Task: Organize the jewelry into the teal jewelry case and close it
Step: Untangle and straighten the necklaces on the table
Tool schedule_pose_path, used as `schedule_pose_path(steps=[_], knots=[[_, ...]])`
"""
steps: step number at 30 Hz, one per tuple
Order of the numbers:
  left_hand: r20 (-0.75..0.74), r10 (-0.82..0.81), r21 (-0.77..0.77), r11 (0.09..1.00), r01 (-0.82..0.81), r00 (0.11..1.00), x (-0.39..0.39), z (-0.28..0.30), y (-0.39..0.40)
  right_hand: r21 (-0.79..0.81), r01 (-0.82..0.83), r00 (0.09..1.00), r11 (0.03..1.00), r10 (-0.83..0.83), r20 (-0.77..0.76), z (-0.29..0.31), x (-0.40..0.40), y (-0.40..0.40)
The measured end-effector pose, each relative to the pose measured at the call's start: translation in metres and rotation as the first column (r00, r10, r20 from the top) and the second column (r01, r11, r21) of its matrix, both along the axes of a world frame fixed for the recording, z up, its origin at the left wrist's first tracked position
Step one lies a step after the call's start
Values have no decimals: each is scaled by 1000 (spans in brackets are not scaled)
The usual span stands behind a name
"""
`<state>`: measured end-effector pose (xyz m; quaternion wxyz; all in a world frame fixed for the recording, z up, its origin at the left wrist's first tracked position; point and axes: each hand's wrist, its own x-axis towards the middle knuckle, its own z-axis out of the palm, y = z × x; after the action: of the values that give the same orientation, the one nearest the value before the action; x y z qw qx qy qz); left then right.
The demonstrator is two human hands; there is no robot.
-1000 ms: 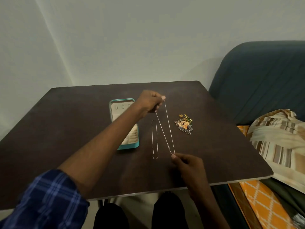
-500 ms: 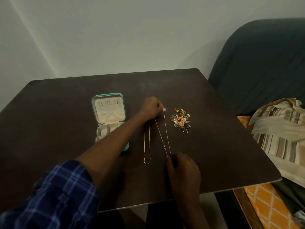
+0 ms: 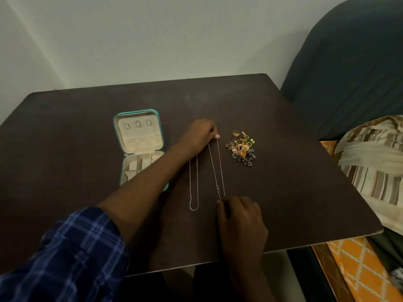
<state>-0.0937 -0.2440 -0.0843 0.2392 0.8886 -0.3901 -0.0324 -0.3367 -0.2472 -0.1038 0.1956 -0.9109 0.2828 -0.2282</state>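
Observation:
The teal jewelry case (image 3: 139, 114) lies open on the dark table, its cream lid pocket at the back and its divided tray partly hidden by my left forearm. My left hand (image 3: 199, 135) pinches the far end of a thin silver chain (image 3: 219, 168), which is stretched in a narrow loop across the table. My right hand (image 3: 239, 216) pinches its near end. A second silver chain (image 3: 193, 184) lies loose on the table just left of it. A small heap of gold, green and grey jewelry (image 3: 242, 148) sits to the right of my left hand.
The dark table (image 3: 294, 182) ends close in front of me and at the right. A blue sofa (image 3: 349, 73) stands at the right, with a striped cushion (image 3: 373, 166) and an orange patterned cloth (image 3: 357, 269) beside the table edge.
Both hands have lowered the stretched chain from above the table down onto its surface. My left forearm has moved off most of the case, whose lid is now fully visible.

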Motion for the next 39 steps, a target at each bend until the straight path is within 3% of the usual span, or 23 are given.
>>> schedule_pose_path(steps=[8, 12, 17, 21, 29, 39], knots=[[31, -101, 26, 995, 101, 994, 10, 1, 9, -6, -8, 1000, 1000, 8, 8, -3, -6, 0], [27, -73, 27, 997, 72, 997, 10, 2, 8, -6, -12, 999, 1000, 12, 34, -4, -8, -1], [49, -29, -22, 999, 30, 998, -3, 11, 11, 264, -35, 995, 964, 9, 97, -6, -12, -10], [123, -67, 4, 998, 67, 990, -27, 27, 23, 337, -72, 992, 939, 32, 123, -3, -15, -18], [47, -340, 250, 915, 318, 939, -88, 30, 59, 172, -55, 998, 984, 61, -35, -2, -17, -15], [32, -374, 235, 904, 357, 927, -107, 22, 67, 95, -63, 991, 994, 73, -110, 4, -15, -10]])
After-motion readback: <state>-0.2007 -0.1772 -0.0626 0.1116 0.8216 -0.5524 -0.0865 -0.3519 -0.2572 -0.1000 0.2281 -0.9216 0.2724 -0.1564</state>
